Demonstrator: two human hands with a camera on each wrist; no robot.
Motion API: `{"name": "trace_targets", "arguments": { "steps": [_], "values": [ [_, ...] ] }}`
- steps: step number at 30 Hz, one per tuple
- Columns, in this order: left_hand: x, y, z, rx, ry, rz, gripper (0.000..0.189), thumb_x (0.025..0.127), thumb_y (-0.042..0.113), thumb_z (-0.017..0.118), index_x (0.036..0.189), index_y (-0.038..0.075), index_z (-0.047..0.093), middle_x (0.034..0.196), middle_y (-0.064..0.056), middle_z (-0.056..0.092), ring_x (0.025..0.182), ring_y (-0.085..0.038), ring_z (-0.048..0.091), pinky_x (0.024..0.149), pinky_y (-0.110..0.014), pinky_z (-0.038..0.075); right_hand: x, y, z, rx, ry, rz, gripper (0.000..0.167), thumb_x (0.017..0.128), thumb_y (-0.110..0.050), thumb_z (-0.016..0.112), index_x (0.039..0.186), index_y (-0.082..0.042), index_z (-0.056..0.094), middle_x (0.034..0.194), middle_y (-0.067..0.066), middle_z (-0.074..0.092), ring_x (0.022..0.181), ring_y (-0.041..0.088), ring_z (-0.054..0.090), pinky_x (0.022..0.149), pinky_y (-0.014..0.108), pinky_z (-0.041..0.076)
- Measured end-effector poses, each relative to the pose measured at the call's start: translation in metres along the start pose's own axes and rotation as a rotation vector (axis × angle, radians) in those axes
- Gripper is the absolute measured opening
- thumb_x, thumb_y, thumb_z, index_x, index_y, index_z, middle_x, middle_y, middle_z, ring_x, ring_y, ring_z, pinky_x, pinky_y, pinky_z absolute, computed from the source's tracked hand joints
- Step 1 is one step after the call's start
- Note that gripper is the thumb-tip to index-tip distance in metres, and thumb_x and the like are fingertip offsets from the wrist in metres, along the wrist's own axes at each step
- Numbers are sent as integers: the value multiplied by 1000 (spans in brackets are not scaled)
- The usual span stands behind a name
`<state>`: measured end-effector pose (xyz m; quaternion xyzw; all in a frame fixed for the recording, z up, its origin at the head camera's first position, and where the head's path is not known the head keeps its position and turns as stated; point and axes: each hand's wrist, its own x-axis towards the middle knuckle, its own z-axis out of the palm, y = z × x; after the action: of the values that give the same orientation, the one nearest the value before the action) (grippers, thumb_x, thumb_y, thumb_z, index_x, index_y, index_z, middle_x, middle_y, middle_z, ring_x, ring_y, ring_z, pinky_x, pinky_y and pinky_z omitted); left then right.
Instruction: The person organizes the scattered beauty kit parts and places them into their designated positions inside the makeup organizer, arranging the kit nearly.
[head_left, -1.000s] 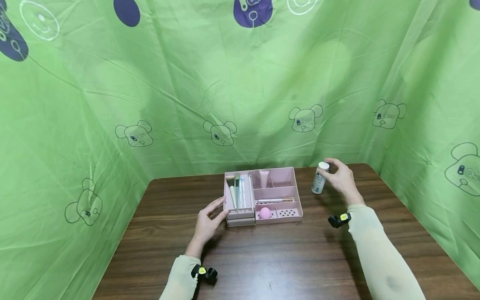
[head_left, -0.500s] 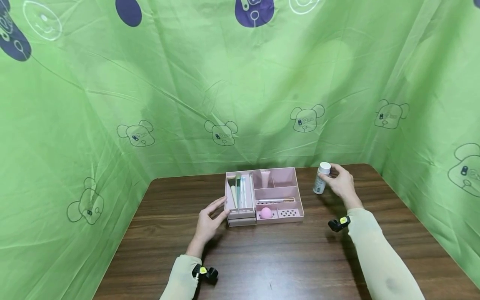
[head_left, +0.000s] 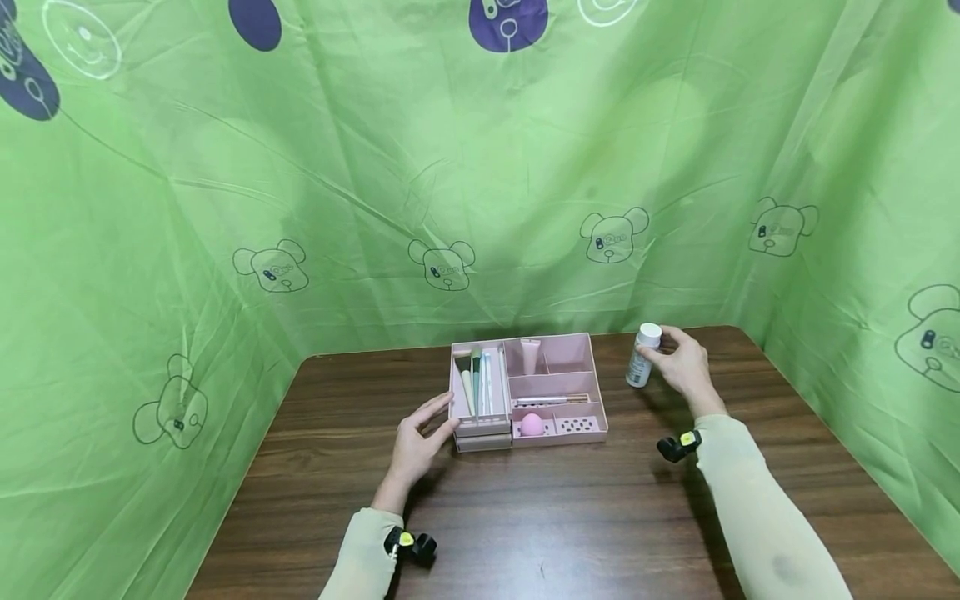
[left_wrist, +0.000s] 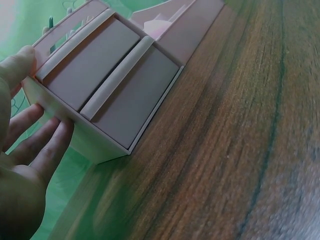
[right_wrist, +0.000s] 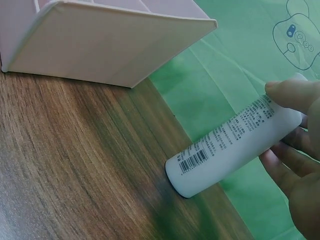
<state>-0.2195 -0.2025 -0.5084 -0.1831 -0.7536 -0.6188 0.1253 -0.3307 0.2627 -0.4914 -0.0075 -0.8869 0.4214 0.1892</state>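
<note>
A pink desk organizer (head_left: 555,385) with compartments stands on the brown table. My left hand (head_left: 414,446) touches its left side; in the left wrist view the thumb (left_wrist: 20,62) lies at the top front corner and straight fingers (left_wrist: 52,145) rest against the side wall. To the right of the organizer, my right hand (head_left: 682,365) holds a white bottle (head_left: 640,362) near its cap. In the right wrist view the thumb (right_wrist: 287,95) lies on one side of the bottle (right_wrist: 225,145), fingers on the other. Its base appears to be on the table.
Makeup brushes (head_left: 471,379) lie in the organizer's left tray, above two drawers (left_wrist: 135,92). Other compartments hold a pink tube (head_left: 530,357), a slim pen-like stick (head_left: 551,401) and a pink ball (head_left: 532,425). A green curtain (head_left: 480,183) hangs behind the table (head_left: 540,517).
My right hand has come slightly lower on the bottle, and the bottle's tilt has changed a little. The left hand stays against the organizer.
</note>
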Motion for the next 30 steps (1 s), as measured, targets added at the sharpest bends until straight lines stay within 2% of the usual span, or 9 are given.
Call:
{"name": "trace_targets", "arguments": {
  "steps": [11, 19, 23, 28, 30],
  "values": [
    [0, 1, 0, -5, -3, -5, 43, 89, 6, 71, 128, -7, 59, 135, -22, 57, 125, -35, 55, 102, -19, 46, 2, -13, -5, -23, 10, -12, 58, 85, -33, 77, 129, -1, 58, 116, 24, 67, 104, 39, 66, 92, 50, 52],
    [0, 1, -1, -10, 0, 21, 42, 88, 4, 70, 127, -9, 59, 134, -25, 57, 123, -40, 55, 101, -18, 47, 4, -38, -12, 11, 38, -52, 58, 84, -35, 76, 128, -2, 59, 116, 24, 67, 103, 40, 66, 93, 50, 52],
    [0, 1, -1, -4, -1, 21, 42, 89, 5, 70, 127, -8, 59, 134, -24, 57, 123, -39, 55, 103, -25, 47, 4, -53, -15, 31, 63, -75, 57, 84, -36, 76, 128, -5, 60, 116, 20, 68, 101, 37, 66, 93, 49, 51],
    [0, 1, 0, 9, 1, 11, 42, 89, 6, 70, 128, -7, 59, 134, -23, 57, 122, -36, 57, 104, -26, 47, 4, -74, -16, 66, 104, -98, 56, 82, -38, 78, 128, -10, 62, 118, 15, 68, 101, 28, 62, 91, 42, 50],
    [0, 1, 0, 4, 0, 5, 42, 89, 5, 70, 128, -7, 59, 135, -23, 57, 122, -36, 57, 103, -21, 47, 3, -83, -16, 95, 115, -112, 56, 81, -37, 80, 127, -10, 63, 116, 14, 68, 99, 22, 62, 88, 33, 53]
  ]
}}
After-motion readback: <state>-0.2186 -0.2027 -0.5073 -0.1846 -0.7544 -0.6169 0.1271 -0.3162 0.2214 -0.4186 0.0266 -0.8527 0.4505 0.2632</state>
